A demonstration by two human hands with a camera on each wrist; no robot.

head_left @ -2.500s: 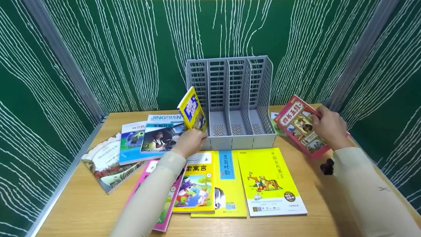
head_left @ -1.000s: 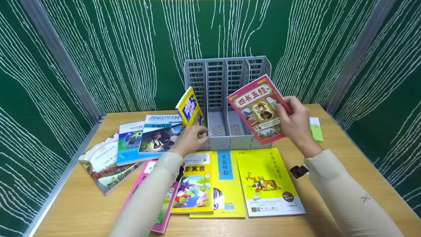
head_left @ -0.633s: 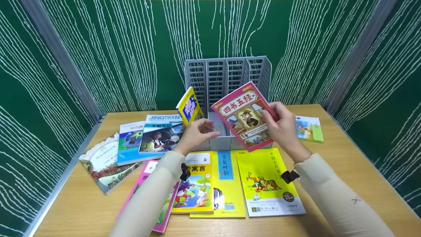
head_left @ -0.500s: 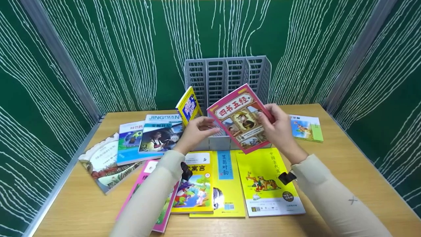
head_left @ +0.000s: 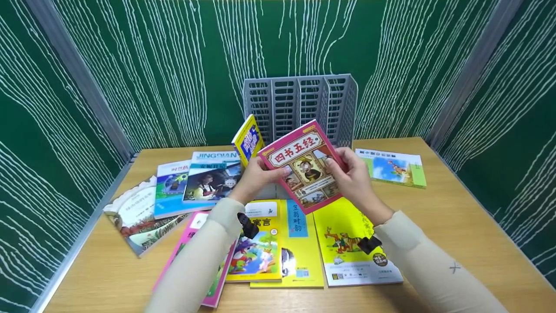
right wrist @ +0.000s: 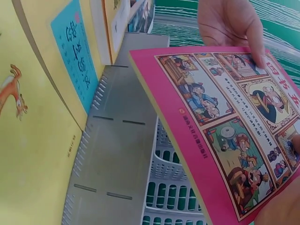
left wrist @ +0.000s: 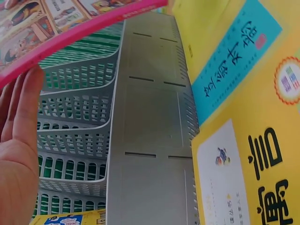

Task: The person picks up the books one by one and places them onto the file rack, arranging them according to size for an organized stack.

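Between both hands a pink-bordered picture book is held tilted, in front of the grey file rack. My right hand grips its right edge, thumb on the cover and fingers behind. My left hand holds the opposite edge, its thumb lying on the cover, as the right wrist view also shows. From the left wrist, the fingers reach up behind the book. A yellow-and-blue book leans in the rack's leftmost compartment. The rack's front and floor are largely hidden by the held book and hands.
Three overlapping books lie at the left, including one with a black-and-teal cover. Along the front lie a pink book, a fables book, a yellow book with a blue label and a tiger-cover book. A green-edged book lies right.
My right hand has brought the pink book from the table's right side leftward and lower before the rack. My left hand has left the yellow-and-blue book and taken the pink book's left edge.
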